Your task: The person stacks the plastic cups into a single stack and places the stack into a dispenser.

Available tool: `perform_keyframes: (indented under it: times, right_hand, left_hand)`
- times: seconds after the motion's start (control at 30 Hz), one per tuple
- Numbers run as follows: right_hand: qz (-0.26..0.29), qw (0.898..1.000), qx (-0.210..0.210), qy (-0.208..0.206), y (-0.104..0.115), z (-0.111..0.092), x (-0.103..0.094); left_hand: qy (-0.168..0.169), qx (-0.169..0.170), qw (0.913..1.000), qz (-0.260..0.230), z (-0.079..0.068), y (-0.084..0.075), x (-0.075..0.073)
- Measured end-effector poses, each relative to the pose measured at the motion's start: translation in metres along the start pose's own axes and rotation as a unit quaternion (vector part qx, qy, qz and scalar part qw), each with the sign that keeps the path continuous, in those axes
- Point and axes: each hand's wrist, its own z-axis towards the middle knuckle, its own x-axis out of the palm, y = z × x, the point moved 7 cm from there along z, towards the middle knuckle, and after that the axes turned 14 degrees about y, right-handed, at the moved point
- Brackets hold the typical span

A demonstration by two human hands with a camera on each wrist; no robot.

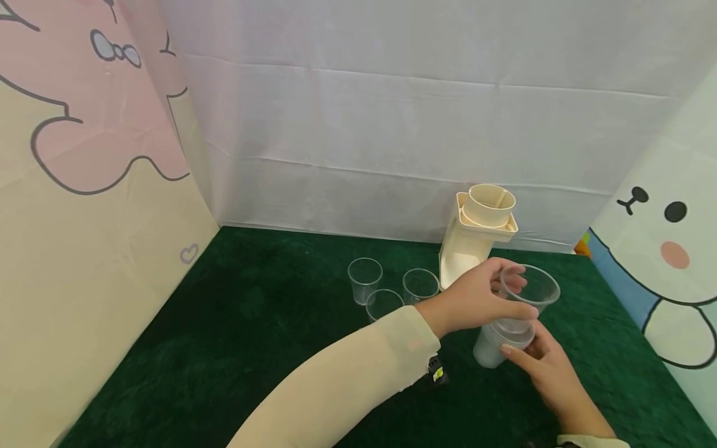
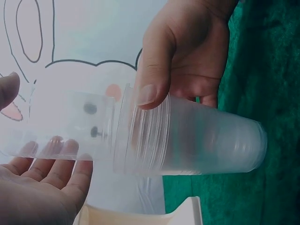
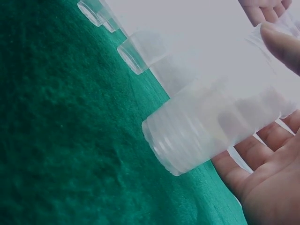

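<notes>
My left hand (image 1: 473, 302) holds a single clear plastic cup (image 1: 542, 292) between thumb and fingers. Its base is at the mouth of a stack of nested clear cups (image 1: 493, 348); whether it sits inside is hard to tell. Around the stack's upper part curls my right hand (image 1: 554, 370), thumb across the rims in the left wrist view. That stack (image 2: 215, 138) tapers away from the loose cup (image 2: 61, 117). The right wrist view shows the ridged bottom of the stack (image 3: 178, 136) tilted above the green cloth.
On the green cloth (image 1: 252, 336), left of my hands, stand three clear cups: one at the back left (image 1: 365, 289), one in front (image 1: 385, 303), one to the right (image 1: 421, 285). Behind my left hand rises a cream plastic holder (image 1: 488, 218). Patterned and white curtains (image 1: 364, 124) enclose the table.
</notes>
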Motion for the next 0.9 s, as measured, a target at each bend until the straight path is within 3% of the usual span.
perform_keyframes:
  times: [0.23,0.37,0.53,0.63,0.9]
  right_hand:
    - [0.02,1.0,-0.019,0.011,0.002,0.001,-0.001]
    - [0.02,0.999,0.017,0.019,-0.001,0.001,-0.002]
    - [-0.015,0.996,0.079,0.032,-0.003,0.001,-0.006]
    - [-0.035,0.994,0.093,0.034,-0.004,0.001,-0.008]
    - [-0.042,0.997,0.06,0.012,-0.006,-0.001,-0.011]
  left_hand:
    - [0.002,-0.008,0.9999,0.008,0.0,0.005,0.002]
    - [0.017,0.003,0.9998,-0.011,-0.001,0.009,0.005]
    - [0.031,0.006,0.9991,-0.027,-0.002,0.014,0.01]
    - [0.03,0.003,0.9993,-0.024,-0.002,0.015,0.011]
    - [0.016,-0.003,0.9999,-0.001,-0.001,0.019,0.011]
